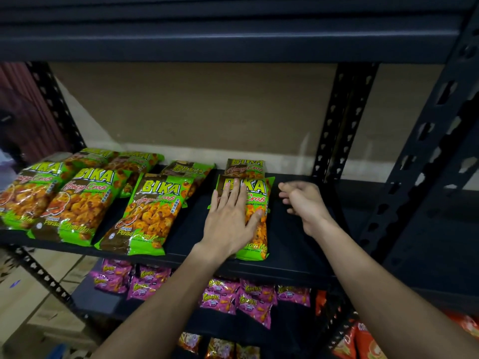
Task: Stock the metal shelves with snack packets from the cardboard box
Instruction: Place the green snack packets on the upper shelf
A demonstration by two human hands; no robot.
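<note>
Several green Bika snack packets lie flat in rows on a dark metal shelf [293, 244]. My left hand [230, 218] presses flat with straight fingers on the rightmost front packet [259, 229]. Another packet [245, 167] lies behind it. My right hand [302, 203] hovers just right of that packet with fingers loosely curled, holding nothing. More green packets [145, 213] fill the shelf to the left. The cardboard box is not in view.
Purple snack packets [233, 299] lie on the shelf below, with orange and red packets [363, 343] lower right. Black perforated uprights [339, 120] stand at the back and right. The shelf above [233, 45] overhangs. Pale boxes [33, 294] sit lower left.
</note>
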